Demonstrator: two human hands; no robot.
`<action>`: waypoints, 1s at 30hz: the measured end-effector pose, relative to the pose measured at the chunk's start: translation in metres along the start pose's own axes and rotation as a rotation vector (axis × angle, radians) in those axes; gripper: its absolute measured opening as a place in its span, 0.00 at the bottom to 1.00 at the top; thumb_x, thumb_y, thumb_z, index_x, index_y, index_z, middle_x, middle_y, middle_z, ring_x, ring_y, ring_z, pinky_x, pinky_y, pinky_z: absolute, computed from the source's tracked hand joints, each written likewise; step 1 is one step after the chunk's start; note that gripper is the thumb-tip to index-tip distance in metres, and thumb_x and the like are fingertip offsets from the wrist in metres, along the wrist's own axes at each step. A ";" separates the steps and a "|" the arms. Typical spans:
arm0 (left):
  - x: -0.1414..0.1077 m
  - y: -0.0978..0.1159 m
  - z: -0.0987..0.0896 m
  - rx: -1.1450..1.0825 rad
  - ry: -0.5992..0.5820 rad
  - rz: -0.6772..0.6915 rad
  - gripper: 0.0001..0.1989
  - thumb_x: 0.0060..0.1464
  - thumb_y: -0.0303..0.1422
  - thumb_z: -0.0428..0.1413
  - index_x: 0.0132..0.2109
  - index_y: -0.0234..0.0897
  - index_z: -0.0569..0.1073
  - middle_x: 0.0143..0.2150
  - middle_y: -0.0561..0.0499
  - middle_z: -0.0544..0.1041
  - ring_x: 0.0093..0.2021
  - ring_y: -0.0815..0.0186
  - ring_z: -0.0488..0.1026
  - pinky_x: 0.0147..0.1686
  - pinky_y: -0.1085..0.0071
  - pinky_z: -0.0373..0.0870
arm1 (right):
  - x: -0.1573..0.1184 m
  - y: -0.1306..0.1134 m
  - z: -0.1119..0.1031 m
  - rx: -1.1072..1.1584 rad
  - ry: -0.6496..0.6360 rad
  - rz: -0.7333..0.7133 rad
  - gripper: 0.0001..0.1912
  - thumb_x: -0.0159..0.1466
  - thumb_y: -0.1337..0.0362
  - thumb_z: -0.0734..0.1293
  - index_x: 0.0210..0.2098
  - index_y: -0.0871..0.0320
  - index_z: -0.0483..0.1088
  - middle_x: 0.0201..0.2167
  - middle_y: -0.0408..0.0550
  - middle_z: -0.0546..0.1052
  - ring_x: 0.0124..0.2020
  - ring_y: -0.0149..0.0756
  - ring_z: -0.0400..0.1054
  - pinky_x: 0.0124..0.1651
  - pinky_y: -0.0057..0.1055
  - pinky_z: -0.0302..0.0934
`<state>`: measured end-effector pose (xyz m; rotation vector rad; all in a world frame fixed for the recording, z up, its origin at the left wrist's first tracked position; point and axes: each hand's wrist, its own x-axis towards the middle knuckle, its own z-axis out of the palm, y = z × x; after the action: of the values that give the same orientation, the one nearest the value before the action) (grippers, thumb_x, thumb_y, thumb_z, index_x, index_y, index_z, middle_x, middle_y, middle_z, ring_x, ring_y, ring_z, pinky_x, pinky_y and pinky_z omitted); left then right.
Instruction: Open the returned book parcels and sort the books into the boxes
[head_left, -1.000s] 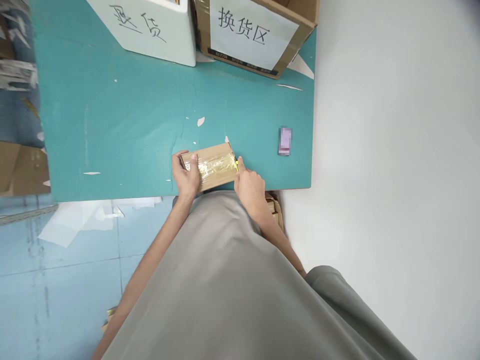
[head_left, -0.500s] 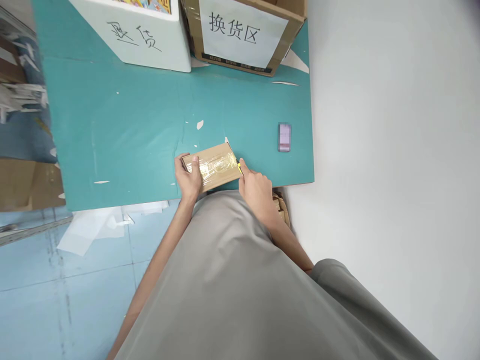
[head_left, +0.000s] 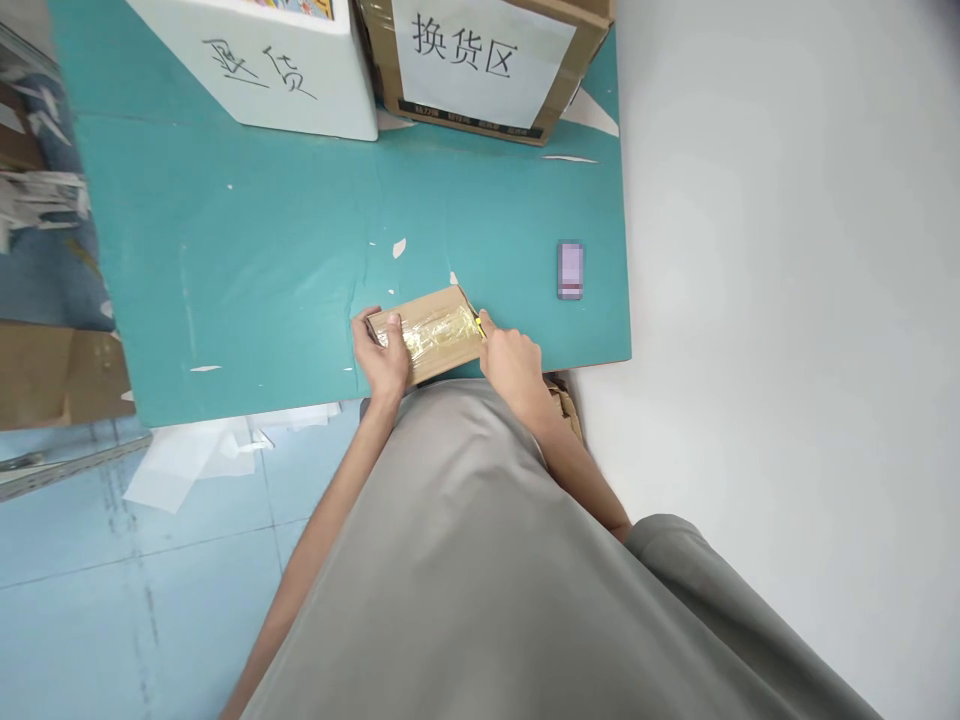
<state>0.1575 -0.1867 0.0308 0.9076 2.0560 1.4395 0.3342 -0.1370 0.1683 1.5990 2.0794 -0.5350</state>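
A small brown cardboard box (head_left: 439, 335) with shiny clear tape across its top is tilted over the front edge of the green table. My left hand (head_left: 384, 355) grips its left end, with the thumb on top. At the box's right end, my right hand (head_left: 511, 362) is closed around a small yellow and black tool (head_left: 479, 326), which looks like a cutter. The tool's tip touches the box's right edge; most of its body is hidden in my fingers.
Behind stand a white foam box (head_left: 300, 75) and a large cardboard box (head_left: 480, 60), both with handwritten or printed labels. A phone (head_left: 571, 270) lies at the right of the green table (head_left: 262, 260). White sheets (head_left: 187, 460) lie on the floor at left.
My right hand and the tool have shifted slightly up along the box's right end. The camera view has moved a little; my left hand keeps its hold.
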 end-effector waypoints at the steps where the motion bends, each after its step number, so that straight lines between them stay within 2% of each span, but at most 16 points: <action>1: -0.001 0.000 0.000 0.008 -0.006 -0.006 0.22 0.69 0.48 0.56 0.57 0.35 0.70 0.55 0.42 0.76 0.56 0.59 0.74 0.62 0.62 0.68 | -0.002 0.001 0.001 0.004 -0.014 0.004 0.32 0.77 0.67 0.55 0.79 0.58 0.49 0.48 0.60 0.83 0.49 0.47 0.79 0.54 0.39 0.71; 4: -0.001 0.000 -0.002 0.032 -0.040 -0.025 0.22 0.69 0.48 0.56 0.57 0.35 0.70 0.55 0.42 0.76 0.56 0.59 0.74 0.62 0.62 0.68 | -0.006 0.003 0.005 0.015 -0.053 0.030 0.32 0.76 0.68 0.56 0.78 0.58 0.53 0.47 0.60 0.83 0.48 0.48 0.80 0.52 0.39 0.71; 9: 0.003 -0.001 -0.003 0.037 -0.039 -0.020 0.22 0.70 0.49 0.55 0.58 0.35 0.70 0.57 0.41 0.76 0.58 0.59 0.73 0.64 0.63 0.67 | -0.006 0.002 0.003 0.037 -0.031 0.027 0.29 0.76 0.68 0.56 0.76 0.59 0.57 0.48 0.61 0.83 0.50 0.48 0.79 0.54 0.39 0.70; 12: 0.012 -0.009 -0.011 0.022 -0.040 -0.015 0.25 0.70 0.51 0.55 0.60 0.34 0.70 0.58 0.40 0.76 0.60 0.59 0.74 0.65 0.62 0.67 | -0.016 0.010 -0.005 0.062 -0.036 -0.003 0.30 0.78 0.63 0.57 0.78 0.52 0.55 0.46 0.57 0.83 0.48 0.49 0.80 0.53 0.40 0.70; 14: 0.018 -0.016 -0.022 0.001 -0.056 -0.026 0.29 0.69 0.53 0.55 0.62 0.34 0.70 0.60 0.39 0.77 0.60 0.57 0.74 0.66 0.61 0.67 | -0.015 0.021 -0.003 0.084 0.016 0.028 0.32 0.79 0.59 0.56 0.80 0.49 0.49 0.46 0.56 0.83 0.48 0.50 0.79 0.53 0.41 0.70; 16: 0.023 -0.023 -0.036 -0.021 -0.080 -0.052 0.32 0.67 0.55 0.56 0.65 0.34 0.70 0.62 0.38 0.77 0.62 0.56 0.75 0.67 0.59 0.67 | 0.000 0.035 0.011 0.113 0.121 0.105 0.33 0.80 0.57 0.53 0.81 0.51 0.42 0.50 0.58 0.83 0.50 0.51 0.79 0.54 0.42 0.69; 18: 0.026 -0.030 -0.051 -0.036 -0.109 -0.094 0.35 0.67 0.56 0.57 0.68 0.36 0.69 0.63 0.38 0.78 0.63 0.56 0.75 0.68 0.58 0.67 | 0.031 0.050 0.038 0.157 0.199 0.163 0.33 0.80 0.60 0.52 0.81 0.53 0.42 0.54 0.61 0.80 0.51 0.51 0.78 0.55 0.43 0.68; 21: 0.030 -0.043 -0.074 -0.031 -0.124 -0.157 0.35 0.65 0.56 0.58 0.70 0.38 0.70 0.67 0.39 0.76 0.66 0.55 0.73 0.70 0.58 0.66 | 0.083 0.067 0.087 0.245 0.161 0.242 0.32 0.79 0.61 0.55 0.80 0.58 0.48 0.58 0.66 0.77 0.55 0.53 0.76 0.57 0.43 0.68; 23: 0.033 -0.055 -0.091 -0.016 -0.106 -0.219 0.35 0.64 0.56 0.59 0.68 0.38 0.71 0.67 0.38 0.75 0.67 0.53 0.73 0.68 0.58 0.68 | 0.107 0.074 0.116 0.299 0.117 0.279 0.33 0.77 0.62 0.58 0.79 0.61 0.51 0.60 0.69 0.75 0.56 0.54 0.76 0.58 0.45 0.68; 25: 0.034 -0.068 -0.108 0.024 -0.061 -0.341 0.34 0.63 0.56 0.61 0.64 0.35 0.74 0.61 0.36 0.79 0.61 0.52 0.77 0.62 0.58 0.73 | 0.119 0.076 0.136 0.343 0.138 0.312 0.34 0.76 0.64 0.60 0.77 0.66 0.53 0.63 0.74 0.72 0.59 0.56 0.73 0.60 0.46 0.67; 27: 0.035 -0.081 -0.123 0.083 0.013 -0.477 0.32 0.60 0.56 0.62 0.57 0.31 0.76 0.50 0.37 0.83 0.51 0.53 0.81 0.52 0.60 0.77 | 0.122 0.070 0.146 0.427 0.249 0.270 0.31 0.74 0.63 0.62 0.74 0.68 0.58 0.65 0.75 0.70 0.66 0.58 0.68 0.65 0.48 0.63; 28: 0.034 -0.086 -0.130 0.110 0.048 -0.527 0.31 0.59 0.57 0.62 0.51 0.31 0.77 0.46 0.39 0.83 0.46 0.55 0.81 0.47 0.62 0.76 | 0.123 0.063 0.148 0.534 0.259 0.225 0.29 0.75 0.61 0.62 0.72 0.68 0.62 0.65 0.74 0.70 0.67 0.58 0.66 0.66 0.48 0.63; 30: 0.034 -0.094 -0.139 0.137 0.079 -0.570 0.29 0.58 0.59 0.61 0.40 0.33 0.76 0.38 0.44 0.81 0.40 0.58 0.78 0.40 0.66 0.73 | 0.122 0.043 0.148 0.817 0.146 0.104 0.27 0.76 0.55 0.60 0.65 0.66 0.70 0.60 0.69 0.76 0.63 0.54 0.71 0.63 0.45 0.68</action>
<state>0.0142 -0.2707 -0.0102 0.2661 2.2445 1.0470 0.3669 -0.1132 -0.0241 2.2097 1.9669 -1.3912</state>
